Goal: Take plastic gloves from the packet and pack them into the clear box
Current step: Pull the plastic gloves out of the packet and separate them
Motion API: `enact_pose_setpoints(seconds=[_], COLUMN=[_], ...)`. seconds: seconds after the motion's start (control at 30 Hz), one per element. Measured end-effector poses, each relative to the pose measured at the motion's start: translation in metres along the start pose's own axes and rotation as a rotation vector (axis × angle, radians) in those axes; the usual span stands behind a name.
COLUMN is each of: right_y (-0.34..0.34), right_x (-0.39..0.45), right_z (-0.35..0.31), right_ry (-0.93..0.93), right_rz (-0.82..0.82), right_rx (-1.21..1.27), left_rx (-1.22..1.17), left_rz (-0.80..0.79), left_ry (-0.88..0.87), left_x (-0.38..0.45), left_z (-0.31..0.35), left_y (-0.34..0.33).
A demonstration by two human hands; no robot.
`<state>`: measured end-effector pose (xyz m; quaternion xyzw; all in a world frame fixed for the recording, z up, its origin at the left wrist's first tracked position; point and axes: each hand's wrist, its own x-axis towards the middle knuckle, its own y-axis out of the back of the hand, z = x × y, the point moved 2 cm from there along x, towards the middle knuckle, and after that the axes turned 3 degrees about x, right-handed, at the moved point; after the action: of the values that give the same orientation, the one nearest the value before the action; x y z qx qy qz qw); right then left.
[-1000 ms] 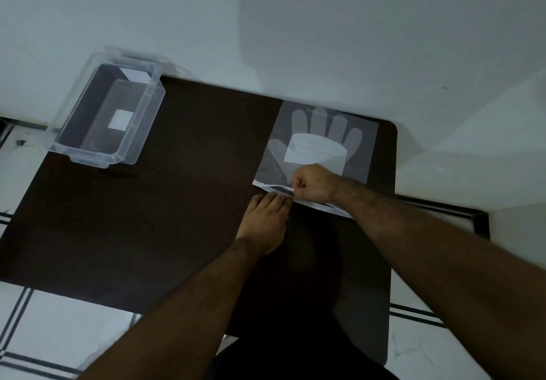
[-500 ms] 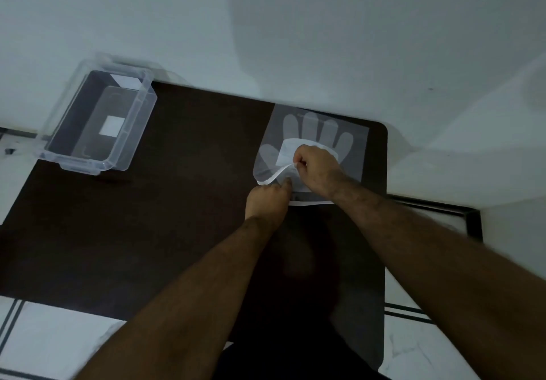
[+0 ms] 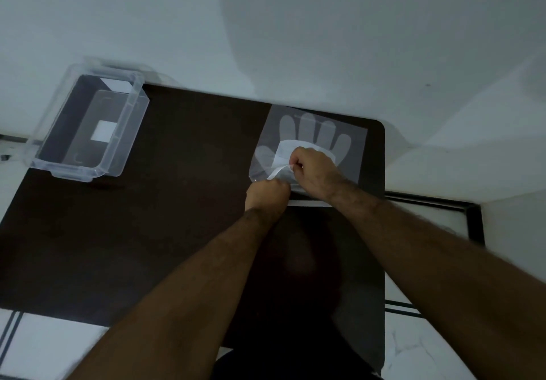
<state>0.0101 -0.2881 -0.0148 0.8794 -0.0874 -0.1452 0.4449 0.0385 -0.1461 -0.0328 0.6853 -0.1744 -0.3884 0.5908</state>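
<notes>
A clear packet of plastic gloves (image 3: 348, 146), printed with a pale hand shape and a white label, lies flat at the far right of the dark table (image 3: 183, 202). My left hand (image 3: 267, 195) is fisted on the packet's near edge. My right hand (image 3: 314, 172) pinches the white flap at the packet's opening and holds it folded up and back over the label. The clear box (image 3: 88, 127) stands open at the table's far left corner, well apart from both hands; I see only a white label inside it.
A pale wall rises right behind the table's far edge. White tiled floor with dark lines shows to the left and right of the table. A black metal frame (image 3: 472, 217) stands just off the table's right edge.
My left hand went from flat beside the packet to a fist on its near edge. My right hand lifted the flap from the near edge and pulled it back over the label.
</notes>
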Motion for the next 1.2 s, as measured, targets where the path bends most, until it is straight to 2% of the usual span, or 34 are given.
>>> enact_pose_setpoints(seconds=[0.4, 0.53, 0.63, 0.7, 1.0, 1.2], right_y=[0.004, 0.003, 0.0, -0.001, -0.01, -0.01], right_x=[-0.002, 0.005, 0.01, 0.012, 0.024, 0.034], right_z=[0.013, 0.02, 0.024, 0.026, 0.039, 0.041], right_ry=[0.03, -0.066, -0.242, -0.283, -0.165, -0.1], right_rz=[-0.172, -0.058, -0.159, -0.245, -0.341, -0.383], right_rx=[0.166, 0.011, -0.136, -0.218, -0.304, -0.34], left_rx=[-0.113, -0.127, -0.126, -0.13, -0.092, -0.129], left_rz=[0.055, 0.118, 0.182, 0.216, 0.39, 0.378], left_ry=[0.036, -0.044, -0.106, -0.143, -0.32, -0.366], left_x=[0.003, -0.002, -0.005, -0.007, -0.035, -0.07], left_z=[-0.007, -0.011, -0.015, -0.017, -0.013, -0.003], left_y=[-0.006, -0.008, -0.008, -0.009, -0.028, -0.04])
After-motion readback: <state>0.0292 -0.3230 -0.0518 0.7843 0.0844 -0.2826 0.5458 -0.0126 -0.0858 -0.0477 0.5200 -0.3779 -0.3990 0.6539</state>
